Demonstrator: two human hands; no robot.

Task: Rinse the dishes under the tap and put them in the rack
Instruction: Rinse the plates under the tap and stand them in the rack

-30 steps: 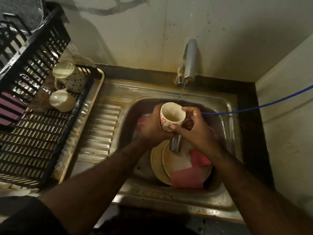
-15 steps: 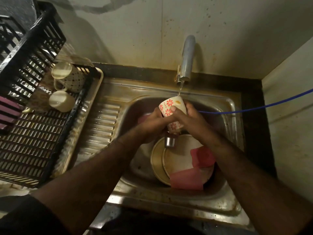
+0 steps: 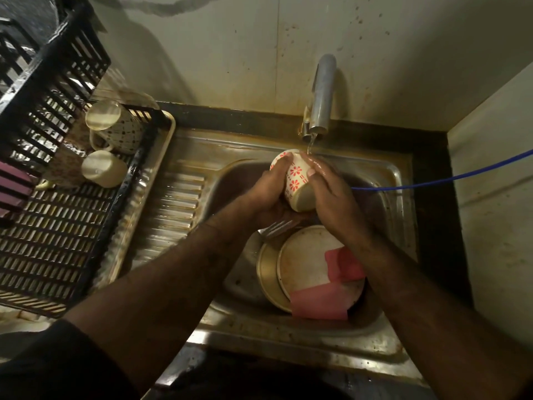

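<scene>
Both hands, left (image 3: 266, 189) & right (image 3: 328, 192), grip the floral cup (image 3: 297, 180) under tap (image 3: 321, 96); cup mouth hidden.

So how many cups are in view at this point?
3. One flowered cup is held by both hands under the tap. Two more sit upside down in the rack: a dotted cup and a plain cup beside it. Others may be hidden.
</scene>
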